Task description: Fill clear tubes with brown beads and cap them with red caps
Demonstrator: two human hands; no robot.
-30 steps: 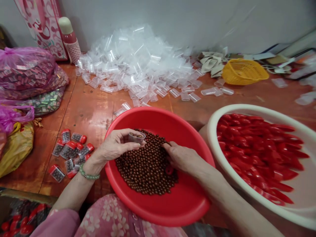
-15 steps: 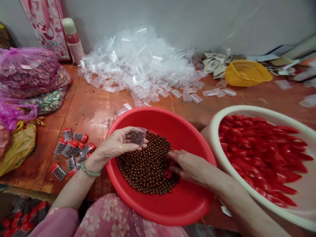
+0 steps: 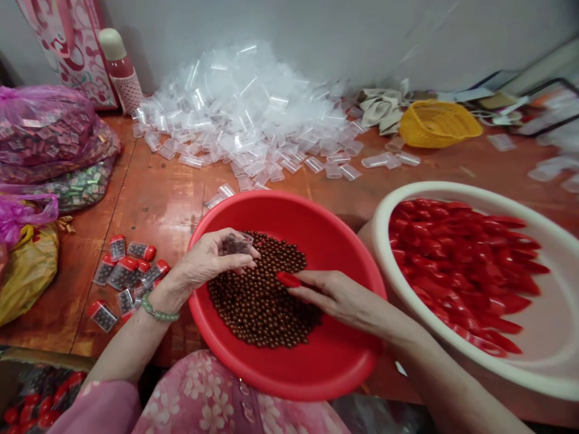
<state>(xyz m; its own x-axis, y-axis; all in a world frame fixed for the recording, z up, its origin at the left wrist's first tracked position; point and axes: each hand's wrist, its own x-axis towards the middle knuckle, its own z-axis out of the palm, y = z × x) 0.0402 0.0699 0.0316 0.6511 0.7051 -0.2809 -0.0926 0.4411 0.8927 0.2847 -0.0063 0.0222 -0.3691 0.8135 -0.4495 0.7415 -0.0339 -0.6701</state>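
Note:
My left hand (image 3: pixel 215 259) is closed around a small clear plastic container (image 3: pixel 239 243) with brown balls inside, above the left part of the red basin (image 3: pixel 344 241). The container is tilted so that one end faces toward me. My right hand (image 3: pixel 337 295) pinches a red plastic cap (image 3: pixel 288 279) between thumb and fingers, to the right of the container and apart from it. Below both hands lies a heap of glossy brown balls (image 3: pixel 266 307) in the basin.
To the right stands a white basin (image 3: pixel 384 229) of red plastic pieces (image 3: pixel 456 259). Behind lie a pile of clear containers (image 3: pixel 253 114) and a yellow basket (image 3: pixel 438 123). Several filled, red-capped containers (image 3: pixel 122 271) are on the left, near plastic bags (image 3: pixel 49 138) and a bottle (image 3: pixel 122 72).
My right hand has lifted from the balls toward the left hand, bringing the red cap up. My left hand has tipped the container from upright. The whole view has shifted slightly.

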